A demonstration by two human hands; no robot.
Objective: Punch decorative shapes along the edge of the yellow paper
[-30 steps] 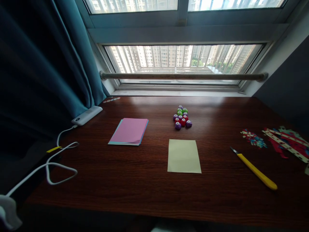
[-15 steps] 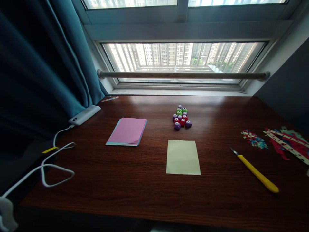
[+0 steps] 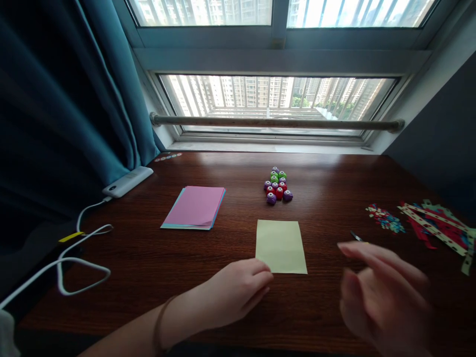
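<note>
A pale yellow-green square of paper (image 3: pixel 280 245) lies flat on the desk in the head view. My left hand (image 3: pixel 241 287) is at its lower left corner, with fingers curled together and closed. That corner is covered by the fingers, and whether they grip anything is hidden. To the right, my right hand (image 3: pixel 386 297) is blurred by motion, its thumb apart from the fingers and nothing visible between them. It is over the yellow-handled craft knife, hiding most of the handle; the metal blade (image 3: pixel 356 235) shows beyond the fingertips.
A stack of coloured paper (image 3: pixel 195 206), pink on top, lies left of centre. Behind the square stands a cluster of purple, green and red beads (image 3: pixel 278 192). Small coloured bits (image 3: pixel 386 218) and paper strips (image 3: pixel 439 228) lie right. A white power strip (image 3: pixel 128 181) with its cable is left.
Both my hands have come into view from below, the left to the paper's corner, the right over the craft knife. The view has tilted slightly up. The paper and beads keep their places.
</note>
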